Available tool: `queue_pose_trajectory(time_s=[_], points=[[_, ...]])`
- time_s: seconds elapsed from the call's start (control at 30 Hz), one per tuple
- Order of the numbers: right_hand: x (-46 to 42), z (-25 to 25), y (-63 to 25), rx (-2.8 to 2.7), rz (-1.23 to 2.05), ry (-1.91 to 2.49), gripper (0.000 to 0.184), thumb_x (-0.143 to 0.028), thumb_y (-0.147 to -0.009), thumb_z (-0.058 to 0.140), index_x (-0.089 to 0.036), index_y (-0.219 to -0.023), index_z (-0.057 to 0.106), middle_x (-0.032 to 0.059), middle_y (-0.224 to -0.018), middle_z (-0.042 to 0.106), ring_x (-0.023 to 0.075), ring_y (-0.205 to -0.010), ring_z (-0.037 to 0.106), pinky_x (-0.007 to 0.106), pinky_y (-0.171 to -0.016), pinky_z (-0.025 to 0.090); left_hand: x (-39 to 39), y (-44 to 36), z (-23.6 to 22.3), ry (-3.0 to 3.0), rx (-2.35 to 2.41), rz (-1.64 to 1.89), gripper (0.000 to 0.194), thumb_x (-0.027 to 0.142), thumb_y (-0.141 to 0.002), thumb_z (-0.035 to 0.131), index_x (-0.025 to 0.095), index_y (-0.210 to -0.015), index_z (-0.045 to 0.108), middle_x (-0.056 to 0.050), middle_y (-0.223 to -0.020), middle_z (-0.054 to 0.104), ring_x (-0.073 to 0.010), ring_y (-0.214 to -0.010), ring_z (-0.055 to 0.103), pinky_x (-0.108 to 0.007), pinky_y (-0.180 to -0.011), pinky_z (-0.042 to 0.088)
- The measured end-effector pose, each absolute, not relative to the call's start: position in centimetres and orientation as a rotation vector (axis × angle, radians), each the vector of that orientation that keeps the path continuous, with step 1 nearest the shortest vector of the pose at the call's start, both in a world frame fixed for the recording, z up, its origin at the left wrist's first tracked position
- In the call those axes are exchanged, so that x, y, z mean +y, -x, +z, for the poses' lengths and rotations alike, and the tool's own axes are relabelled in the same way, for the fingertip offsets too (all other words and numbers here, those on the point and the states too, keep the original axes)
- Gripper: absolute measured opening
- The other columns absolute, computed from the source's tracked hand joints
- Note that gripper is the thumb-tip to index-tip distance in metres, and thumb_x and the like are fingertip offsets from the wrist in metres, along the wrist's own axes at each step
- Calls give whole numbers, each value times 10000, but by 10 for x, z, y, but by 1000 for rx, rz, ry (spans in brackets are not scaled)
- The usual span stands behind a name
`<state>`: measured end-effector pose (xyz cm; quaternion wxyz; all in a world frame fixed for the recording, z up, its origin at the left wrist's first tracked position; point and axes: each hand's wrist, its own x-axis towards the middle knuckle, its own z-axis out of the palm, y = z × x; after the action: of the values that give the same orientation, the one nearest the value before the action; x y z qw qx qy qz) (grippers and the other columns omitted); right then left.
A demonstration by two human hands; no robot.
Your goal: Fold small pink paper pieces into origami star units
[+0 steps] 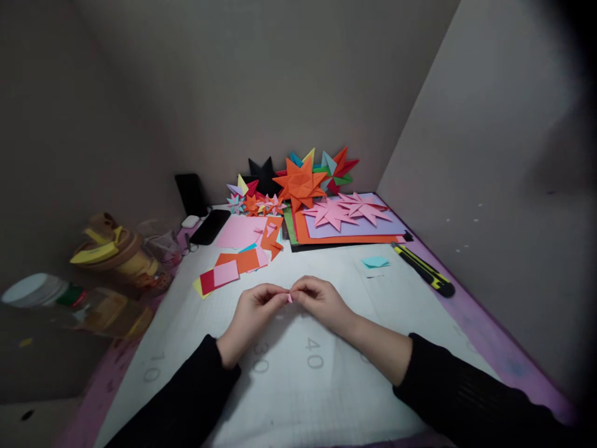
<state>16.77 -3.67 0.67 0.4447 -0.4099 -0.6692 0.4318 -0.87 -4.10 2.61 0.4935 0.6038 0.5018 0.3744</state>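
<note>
Over the middle of the white mat, my left hand and my right hand meet at the fingertips. Between them they pinch a tiny piece of folded pink paper; most of it is hidden behind the fingers. Left of the hands lie small paper squares: a red square, a pink square and an orange piece. A folded light-blue paper rests beyond my right hand.
A black-and-yellow utility knife lies at the right. Folded paper stars, among them an orange star and pink stars, sit at the back on coloured sheets. A phone, a jar and a brown pot stand leftward.
</note>
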Motion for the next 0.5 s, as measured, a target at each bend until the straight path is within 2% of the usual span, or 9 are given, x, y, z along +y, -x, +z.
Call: queue_pose_trajectory(time_s=[0.5], points=[[-38,11,-169,-1778,932,943,155,-133,-800,536,-204,-700,630,9,-721,618,145,-713,577,279,-689,446,-39,10,27,-1433,1178,840,162,322,-730,680,175,-786,722,-46,-782,725,-162,-720,636,-245,-666,478]])
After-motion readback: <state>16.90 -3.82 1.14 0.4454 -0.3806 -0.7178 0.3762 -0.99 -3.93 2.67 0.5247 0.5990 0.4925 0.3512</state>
